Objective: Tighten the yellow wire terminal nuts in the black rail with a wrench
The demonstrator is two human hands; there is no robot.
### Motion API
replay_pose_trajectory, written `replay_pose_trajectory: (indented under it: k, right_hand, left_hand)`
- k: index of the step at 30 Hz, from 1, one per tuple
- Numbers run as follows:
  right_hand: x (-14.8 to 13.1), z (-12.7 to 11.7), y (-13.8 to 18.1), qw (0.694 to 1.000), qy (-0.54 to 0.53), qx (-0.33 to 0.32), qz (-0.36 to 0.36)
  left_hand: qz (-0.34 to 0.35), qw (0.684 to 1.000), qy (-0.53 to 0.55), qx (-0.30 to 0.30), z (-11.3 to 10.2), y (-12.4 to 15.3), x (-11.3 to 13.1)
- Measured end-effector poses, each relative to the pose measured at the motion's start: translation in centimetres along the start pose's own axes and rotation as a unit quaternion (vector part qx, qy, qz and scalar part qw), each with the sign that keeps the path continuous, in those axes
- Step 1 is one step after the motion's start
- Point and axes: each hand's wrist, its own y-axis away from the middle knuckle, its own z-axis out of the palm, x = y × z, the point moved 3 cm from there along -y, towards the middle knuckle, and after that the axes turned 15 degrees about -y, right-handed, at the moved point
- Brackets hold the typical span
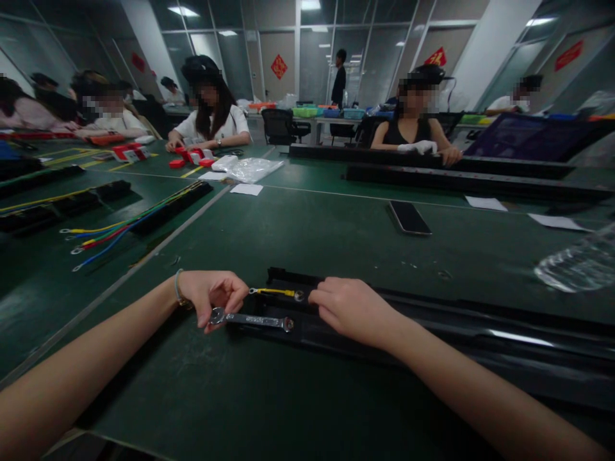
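My left hand is closed on one end of a small silver wrench, whose other end rests on a long black rail lying across the green table. My right hand lies curled on top of the rail, its fingertips touching the ring terminal of a short yellow wire at the rail's left end. What the right fingers pinch, if anything, I cannot make out.
A black phone lies beyond the rail. A clear plastic bottle is at the right. Coloured wires run from black rails at the left. Other people sit at the far side with red parts, plastic bags and paper slips.
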Motion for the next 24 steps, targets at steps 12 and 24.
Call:
replay_pose_trajectory:
  k: [12,24]
  right_hand:
    - [-0.5,0.1,-0.1,0.999,0.047,-0.005,-0.016]
    - [-0.4,0.1,0.1,0.999,0.035,0.0,-0.02]
  left_hand:
    - [0.064,0.996,0.002,0.055,-0.8,0.4,-0.5]
    - [0.086,0.99,-0.01,0.111,-1.0,0.5,-0.3]
